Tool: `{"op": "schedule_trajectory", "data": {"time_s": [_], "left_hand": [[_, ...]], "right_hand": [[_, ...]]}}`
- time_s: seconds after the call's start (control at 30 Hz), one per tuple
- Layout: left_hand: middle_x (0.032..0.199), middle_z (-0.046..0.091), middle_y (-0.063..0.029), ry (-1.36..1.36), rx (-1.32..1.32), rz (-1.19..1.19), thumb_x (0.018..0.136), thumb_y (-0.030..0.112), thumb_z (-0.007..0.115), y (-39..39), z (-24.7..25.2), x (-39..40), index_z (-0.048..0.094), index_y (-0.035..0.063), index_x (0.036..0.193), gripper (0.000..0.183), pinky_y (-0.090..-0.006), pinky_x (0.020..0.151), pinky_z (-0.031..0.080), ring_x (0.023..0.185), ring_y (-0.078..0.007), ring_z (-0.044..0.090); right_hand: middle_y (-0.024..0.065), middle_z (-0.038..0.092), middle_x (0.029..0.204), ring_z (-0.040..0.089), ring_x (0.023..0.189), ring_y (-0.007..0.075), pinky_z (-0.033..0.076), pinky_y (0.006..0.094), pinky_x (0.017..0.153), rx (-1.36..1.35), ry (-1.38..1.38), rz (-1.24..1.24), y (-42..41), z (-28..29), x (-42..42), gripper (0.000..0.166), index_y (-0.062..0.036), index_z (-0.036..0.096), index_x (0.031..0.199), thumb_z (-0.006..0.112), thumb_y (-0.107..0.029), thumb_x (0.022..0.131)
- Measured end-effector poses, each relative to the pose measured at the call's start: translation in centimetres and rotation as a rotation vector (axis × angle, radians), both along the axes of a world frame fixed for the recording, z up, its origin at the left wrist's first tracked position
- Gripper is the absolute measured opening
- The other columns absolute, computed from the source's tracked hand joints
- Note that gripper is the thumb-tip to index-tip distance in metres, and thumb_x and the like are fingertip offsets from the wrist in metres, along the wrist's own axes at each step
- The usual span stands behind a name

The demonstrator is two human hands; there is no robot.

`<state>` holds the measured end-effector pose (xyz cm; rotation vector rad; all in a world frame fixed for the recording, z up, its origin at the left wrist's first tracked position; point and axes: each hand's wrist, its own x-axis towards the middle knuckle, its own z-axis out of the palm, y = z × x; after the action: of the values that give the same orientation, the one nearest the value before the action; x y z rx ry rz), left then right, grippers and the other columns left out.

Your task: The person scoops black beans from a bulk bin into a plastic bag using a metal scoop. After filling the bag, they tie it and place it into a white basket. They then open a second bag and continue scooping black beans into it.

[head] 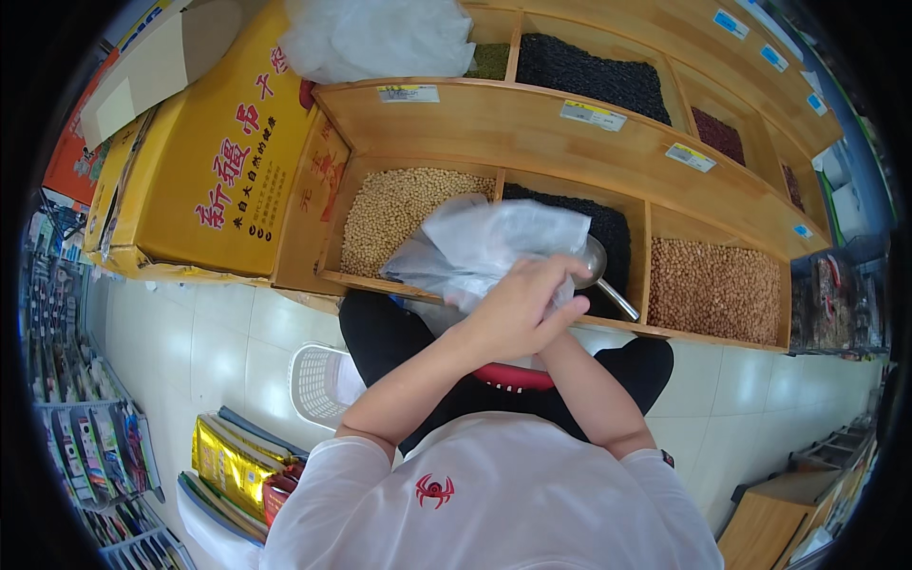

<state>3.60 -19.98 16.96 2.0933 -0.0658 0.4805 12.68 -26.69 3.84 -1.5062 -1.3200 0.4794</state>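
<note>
A crumpled translucent plastic bag (491, 231) lies over the front of the soybean (399, 203) and black bean compartments. My left hand (524, 303) is on top of it, its fingers curled around the near part of the bag. Under my left hand, my right hand (556, 338) crosses from the other side. Little more than its wrist shows, so its fingers and grip are hidden. Just beyond my left fingertips, a metal scoop (595, 263) rests among the black beans (609, 228), its handle pointing towards the front right rim.
Peanuts (712, 285) fill the right compartment of the wooden bin (499, 132). On the upper tier are more beans (591, 71) and a pile of clear bags (385, 35). A yellow carton (214, 171) stands at left, a white basket (306, 385) on the floor.
</note>
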Motion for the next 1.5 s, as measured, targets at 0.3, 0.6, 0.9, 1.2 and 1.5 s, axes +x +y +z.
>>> {"op": "schedule_trajectory", "data": {"time_s": [0.3,0.6,0.9,1.2,1.5], "left_hand": [[0.141,0.055,-0.0198,-0.201,-0.047,0.246,0.081,0.051,0.082,11.5,-1.5,-2.5,0.041,0.0000,0.147,0.092,-0.0463,0.116,0.036,0.136,-0.0356,0.050],[0.145,0.051,-0.0200,0.124,0.365,0.063,0.064,0.038,0.091,10.3,-10.5,-0.9,0.046,0.0054,0.145,0.098,-0.0534,0.121,0.027,0.139,-0.0398,0.042],[0.113,0.070,-0.0173,-0.159,-0.047,0.202,0.083,0.010,0.071,12.2,-15.0,0.5,0.065,0.0036,0.118,0.037,-0.0456,0.100,0.048,0.106,-0.0376,0.064],[0.103,0.067,-0.0168,-0.315,-1.316,0.309,0.106,0.030,0.038,13.0,-13.2,0.1,0.053,0.0040,0.089,0.035,-0.0455,0.104,0.045,0.115,-0.0316,0.062],[0.096,0.066,-0.0131,0.037,-0.787,0.540,0.106,0.036,0.050,13.4,-17.5,-0.2,0.058,0.0025,0.112,0.035,-0.0339,0.085,0.053,0.100,-0.0281,0.066]], "right_hand": [[0.0196,0.066,0.115,0.063,0.108,0.0394,0.050,0.0460,0.093,-0.062,-0.222,-0.308,0.7,-4.0,2.7,0.039,-0.0006,0.065,0.115,0.078,-0.018,0.083],[0.0125,0.063,0.119,0.061,0.110,0.0289,0.049,0.0412,0.097,0.036,0.095,-0.347,0.0,-1.6,1.9,0.043,-0.0016,0.062,0.121,0.081,-0.020,0.088],[0.0126,0.054,0.134,0.054,0.125,0.0277,0.044,0.0406,0.107,0.237,0.430,-0.174,-0.1,-0.8,0.8,0.073,-0.0030,0.042,0.145,0.082,-0.018,0.086],[0.0087,0.061,0.115,0.063,0.104,0.0173,0.051,0.0308,0.088,0.212,0.620,-0.239,0.6,-2.3,1.8,0.031,-0.0033,0.054,0.126,0.066,-0.009,0.098],[0.0104,0.068,0.095,0.068,0.084,0.0266,0.056,0.0368,0.075,0.240,-0.083,0.035,0.3,3.4,-1.8,0.014,-0.0050,0.068,0.099,0.071,-0.001,0.085]]}}
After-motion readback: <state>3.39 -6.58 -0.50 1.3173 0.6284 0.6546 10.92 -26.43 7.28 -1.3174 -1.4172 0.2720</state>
